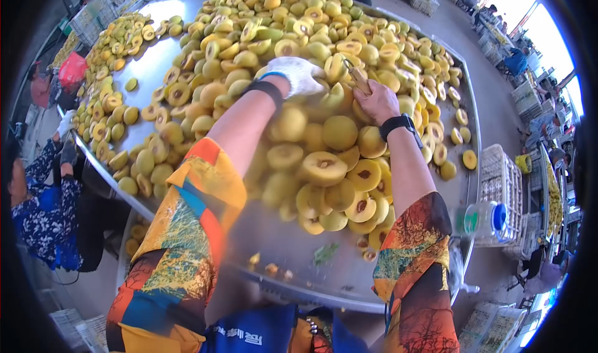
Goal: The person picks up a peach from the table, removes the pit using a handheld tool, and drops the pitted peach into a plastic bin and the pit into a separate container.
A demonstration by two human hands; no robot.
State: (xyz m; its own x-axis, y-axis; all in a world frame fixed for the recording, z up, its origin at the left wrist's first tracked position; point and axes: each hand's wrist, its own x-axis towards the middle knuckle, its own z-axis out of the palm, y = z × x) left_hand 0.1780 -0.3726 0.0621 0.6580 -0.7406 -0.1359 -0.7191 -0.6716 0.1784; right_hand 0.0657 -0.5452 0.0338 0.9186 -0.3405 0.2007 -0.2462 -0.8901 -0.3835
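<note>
A large heap of yellow-green peaches [339,133], many halved with brown pits showing, covers much of the metal table [268,241]. My left hand [298,76], in a white glove, reaches into the heap with its fingers curled against a peach; its fingertips are partly hidden. Close beside it, my bare right hand [377,103] grips a slim brass-coloured pitting tool [357,79]. The tool's tip points up and left, over peaches near the gloved fingers. In front of my forearms, a halved peach [324,168] lies cut face up on the heap.
Raised edges frame the table. Scraps and a green leaf [324,253] lie near me. A clear plastic jar [484,218] with a blue lid is at the right edge, by a white crate [500,185]. On the left sits another person [47,210], near more peaches [106,113].
</note>
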